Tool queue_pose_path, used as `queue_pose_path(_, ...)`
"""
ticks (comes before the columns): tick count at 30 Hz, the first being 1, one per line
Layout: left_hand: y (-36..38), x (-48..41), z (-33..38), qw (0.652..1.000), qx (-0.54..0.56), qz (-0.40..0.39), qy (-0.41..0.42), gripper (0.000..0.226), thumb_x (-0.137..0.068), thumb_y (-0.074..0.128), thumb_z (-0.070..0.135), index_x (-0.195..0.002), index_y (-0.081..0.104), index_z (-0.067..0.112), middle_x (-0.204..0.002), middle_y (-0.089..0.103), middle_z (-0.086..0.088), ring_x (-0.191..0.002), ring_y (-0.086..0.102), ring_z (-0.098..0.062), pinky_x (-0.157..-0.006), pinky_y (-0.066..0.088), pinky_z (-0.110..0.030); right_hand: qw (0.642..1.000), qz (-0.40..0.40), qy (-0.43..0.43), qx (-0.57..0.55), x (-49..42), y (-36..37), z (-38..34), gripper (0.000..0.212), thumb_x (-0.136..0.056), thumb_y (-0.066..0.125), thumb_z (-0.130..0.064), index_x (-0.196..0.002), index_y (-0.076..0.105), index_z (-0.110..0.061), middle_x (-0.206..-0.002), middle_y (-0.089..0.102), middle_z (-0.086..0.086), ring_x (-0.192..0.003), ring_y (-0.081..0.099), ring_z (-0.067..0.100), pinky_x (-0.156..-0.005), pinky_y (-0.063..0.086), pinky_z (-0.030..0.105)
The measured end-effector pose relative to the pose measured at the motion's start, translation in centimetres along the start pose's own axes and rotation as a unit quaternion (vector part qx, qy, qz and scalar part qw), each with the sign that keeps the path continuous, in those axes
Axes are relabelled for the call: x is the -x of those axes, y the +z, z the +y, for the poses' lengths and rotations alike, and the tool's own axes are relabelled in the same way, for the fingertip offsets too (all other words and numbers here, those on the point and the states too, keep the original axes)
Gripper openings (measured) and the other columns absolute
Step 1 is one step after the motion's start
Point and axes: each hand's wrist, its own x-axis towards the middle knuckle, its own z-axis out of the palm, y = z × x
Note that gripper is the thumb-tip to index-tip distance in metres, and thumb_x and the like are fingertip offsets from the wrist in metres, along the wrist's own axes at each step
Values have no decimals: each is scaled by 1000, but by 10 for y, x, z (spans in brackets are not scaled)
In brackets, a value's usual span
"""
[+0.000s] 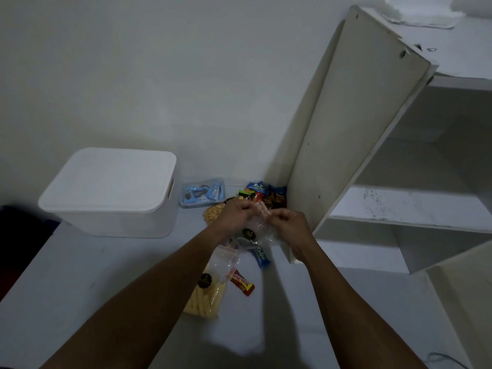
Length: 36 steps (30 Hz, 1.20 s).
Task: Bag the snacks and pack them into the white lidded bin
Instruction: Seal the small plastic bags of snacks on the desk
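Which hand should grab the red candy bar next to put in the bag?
Probably the left hand: the red candy bar lies under the left arm's side, and the right hand could hold the clear bag.

1. An open cabinet door [354,123], cream-coloured, leans out at the right end of the floor [80,288].
2. White shelves [415,209] stand behind it.
3. Crumpled white paper [423,12] lies on the cabinet top, far right corner.

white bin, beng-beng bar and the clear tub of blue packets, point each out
white bin [111,182], head view, middle of its shut lid
beng-beng bar [241,283], head view, centre of the red wrapper
clear tub [202,194], head view, blue packets inside
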Motion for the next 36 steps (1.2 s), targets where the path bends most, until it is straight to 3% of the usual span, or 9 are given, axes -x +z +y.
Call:
queue_pose_path(5, 9, 8, 2, 1000, -1, 17, 25, 27, -96, 58, 17, -76, 72, 27, -76, 72, 9, -72, 66, -2, -64, 51, -17, 993, 11, -69, 92, -3, 8, -3, 17, -94, 62, -11, -86, 70, 2, -79, 69, 19, -64, 58, 14, -59, 49, 26)
queue_pose_path(8, 14, 5, 1, 998, 18, 54, 5, 28, -96, 57, 14, -74, 72, 24, -80, 73, 4, -81, 67, -13, -69, 51, -24, 991, 29, -85, 101, -3, 16, -2, 27, -93, 65, -16, -77, 67, 6, -69, 62, 21, -62, 52, 17, -60, 43, 29)
queue_pose_path(16, 3, -5, 2, 991, 39, 123, -29, 28, -101, 49, 23, -78, 64, 19, -78, 66, -2, -73, 60, -13, -61, 45, -26, 991, 24, -73, 113, 2, 17, -1, 34, -89, 70, -26, -65, 59, -4, -60, 52, 8, -58, 47, 18, -57, 40, 29)
queue_pose_path(22, 7, -5, -3, 989, 56, 135, -28, 25, -100, 51, 21, -82, 67, 16, -77, 68, 0, -69, 62, -9, -56, 47, -17, 988, 69, -55, 125, 8, 18, 4, 54, -85, 74, -31, -44, 44, -17, -33, 38, -10, -36, 35, 4, -46, 32, 25)
queue_pose_path(24, 9, -6, -8, 987, 26, 156, -22, 17, -99, 54, 20, -89, 68, 15, -81, 67, 2, -74, 62, -9, -56, 47, -15, 982, 89, -72, 148, 11, 20, 6, 53, -84, 76, -33, -44, 44, -18, -35, 37, -10, -38, 34, 5, -46, 31, 25)
queue_pose_path(26, 12, -6, -14, 981, 31, 187, -25, 10, -92, 64, 23, -97, 68, 16, -93, 69, 0, -83, 65, -14, -66, 54, -24, 975, 101, -110, 162, 13, 21, 7, 48, -83, 75, -34, -50, 46, -17, -45, 42, -7, -43, 37, 8, -46, 32, 25)
queue_pose_path(28, 13, -4, -18, 973, 84, 210, -49, 19, -84, 76, 28, -93, 67, 13, -88, 72, -5, -74, 69, -16, -61, 58, -29, 973, 88, -145, 159, 16, 21, 11, 45, -83, 76, -35, -54, 46, -16, -49, 42, -4, -45, 36, 5, -46, 32, 21)
queue_pose_path(31, 15, 1, -20, 965, 182, 139, -126, 27, -80, 80, 27, -77, 64, 6, -70, 67, -13, -59, 64, -21, -57, 54, -32, 965, 56, -184, 176, 20, 19, 24, 45, -83, 77, -33, -55, 46, -15, -51, 42, -4, -48, 40, 6, -47, 32, 16)
queue_pose_path(36, 18, 7, -27, 939, 273, 49, -203, 9, -89, 67, 5, -93, 64, -2, -82, 70, -16, -67, 70, -22, -58, 57, -33, 953, 37, -206, 221, 25, 12, 50, 44, -81, 80, -27, -58, 48, -7, -56, 46, -1, -52, 42, 8, -50, 31, 18)
